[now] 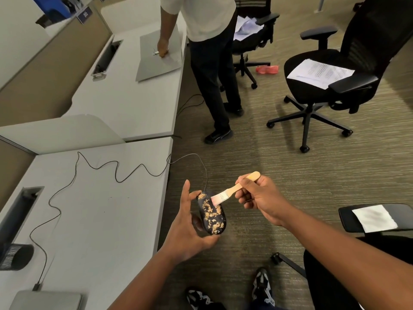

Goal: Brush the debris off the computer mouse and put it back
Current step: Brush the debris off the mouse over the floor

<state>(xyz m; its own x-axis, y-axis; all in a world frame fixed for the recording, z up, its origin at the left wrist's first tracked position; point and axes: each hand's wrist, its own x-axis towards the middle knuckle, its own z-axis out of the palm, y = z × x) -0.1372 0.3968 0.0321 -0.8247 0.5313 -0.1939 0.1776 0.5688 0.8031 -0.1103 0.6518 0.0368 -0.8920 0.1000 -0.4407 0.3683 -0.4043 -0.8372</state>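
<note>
Head view, lower centre of frame. Left hand [190, 222] cradles the mouse [211, 214] from below and the side, its grip curled round the body, index finger raised free. Mouse is held out over the carpet [257, 153], just right of the surface [89, 209] edge, not resting on anything. Right hand [259, 199] pinches the brush [232, 189] by its handle; bristles touch the upper end of the mouse.

Step in hand, as judged: sweeping. Best done with short strokes from the cable end downward and off the lower edge, mouse tilted so crumbs fall to the floor rather than onto the palm. Light pressure; the grains look loose.

Materials: mouse is glossy black, smooth, rounded oval, speckled with tan granular debris [210, 211] in patches. Brush has a flat pale wooden handle, a metal band, soft pale bristles. Thin black cable [111, 168] snakes in loops across the matt grey surface at left of frame.
</note>
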